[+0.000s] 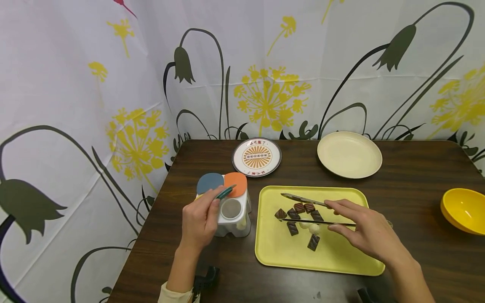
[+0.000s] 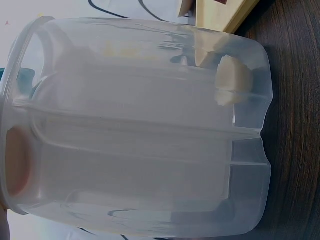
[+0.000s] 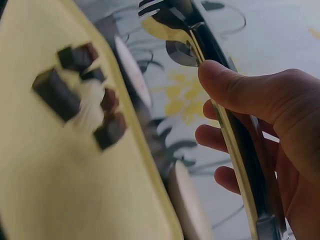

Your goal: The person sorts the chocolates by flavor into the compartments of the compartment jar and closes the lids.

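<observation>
Silver tongs [image 1: 307,199] in right hand [image 1: 363,223], held above yellow tray [image 1: 280,259]; thumb on one arm, fingers on the other, tong ends apart, fork-like tip visible in right wrist view. Below and around the lower arm: loose cluster of dark chocolates [image 1: 313,242], some with reddish-brown stripes, plus white pieces [image 1: 314,228] in the middle; whether the tong ends touch any, cannot tell. Left hand [image 1: 201,219] pinches a small teal lid [image 1: 226,192], tilted, between thumb and fingers, over the multi-compartment container [image 1: 227,229] just left of the tray. Container has a blue lid [image 1: 209,183], an orange lid [image 1: 235,184], a sliver of yellow behind the hand, and one uncovered round compartment [image 1: 231,208] at front right. Left wrist view: translucent container wall up close, white chunk [image 2: 233,80] low inside. Behind the tray: white plate [image 1: 257,157] with orange sunburst print, and plain cream plate [image 1: 349,155] farther right. Yellow bowl [image 1: 463,210] at far right. All on dark wood table [image 1: 163,252]; white floral cloth [image 1: 269,54] hangs behind. Cream sleeve [image 1: 174,293] at left wrist.
</observation>
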Demonstrator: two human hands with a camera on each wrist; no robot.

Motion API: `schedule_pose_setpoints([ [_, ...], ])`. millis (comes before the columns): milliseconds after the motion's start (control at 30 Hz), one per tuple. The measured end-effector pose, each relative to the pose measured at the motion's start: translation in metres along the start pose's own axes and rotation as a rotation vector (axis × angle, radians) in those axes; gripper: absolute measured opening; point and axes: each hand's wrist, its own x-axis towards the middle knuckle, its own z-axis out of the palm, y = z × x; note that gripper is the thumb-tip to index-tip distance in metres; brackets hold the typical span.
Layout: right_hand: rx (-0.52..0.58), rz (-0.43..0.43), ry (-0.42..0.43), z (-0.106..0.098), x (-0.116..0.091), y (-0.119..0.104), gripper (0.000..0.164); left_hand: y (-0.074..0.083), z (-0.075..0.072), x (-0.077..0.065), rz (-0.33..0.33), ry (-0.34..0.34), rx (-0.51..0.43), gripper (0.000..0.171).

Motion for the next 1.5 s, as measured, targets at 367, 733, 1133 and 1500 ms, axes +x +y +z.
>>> schedule_pose_setpoints([
  [367, -0.091, 0.161, -0.059, -0.002, -0.039, 0.021, 0.051, 0.001, 0.001, 0.0, -0.008, -0.003, -0.001, 0.034],
  [733, -0.119, 0.165, -0.063, -0.001, -0.051, 0.03, 0.048, 0.001, 0.0, 0.001, -0.002, 0.009, 0.012, 0.032],
  [1133, -0.148, 0.173, -0.048, -0.006, -0.056, 0.033, 0.045, 0.001, 0.001, -0.001, -0.017, -0.004, 0.007, 0.032],
  [1500, -0.151, 0.183, -0.079, -0.004, -0.059, 0.036, 0.046, 0.001, 0.0, -0.001, -0.021, -0.003, 0.007, 0.031],
])
